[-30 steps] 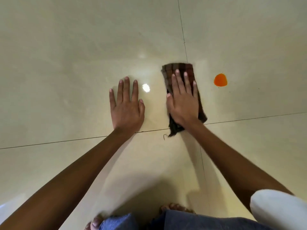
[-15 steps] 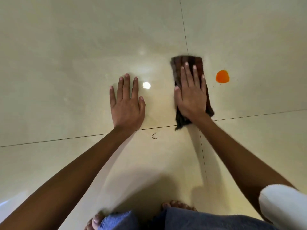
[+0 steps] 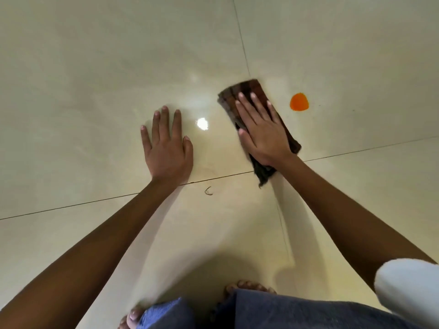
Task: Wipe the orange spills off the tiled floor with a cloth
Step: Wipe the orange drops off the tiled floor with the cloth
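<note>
Right hand flat on the dark brown cloth, fingers straight and a little spread, palm and heel pressing it onto the tiled floor; nothing curled round or pinched. Cloth folded into a long strip, lying slantwise by the crossing of the grout lines, a frayed tail poking out below the wrist. Just to the right of it, apart and untouched, the one orange spill in view: a small rounded blob, seemingly unsmeared. Left hand spread flat on bare tile well to the left, apparently propping the body, holding nothing. For the step in hand, likely the sweep onto that blob: slide the strip sideways to the right with weight through the whole palm rather than the fingertips alone, to stop the fold rolling or riding up. Cover the blob fully before dragging, then draw inward in one pass instead of scrubbing outward, at the risk of spreading orange over clean tile and into the grout. Turn to a clean face at the first sign of streaking. Lean on the left hand for balance on a glossy, possibly slippery surface.
</note>
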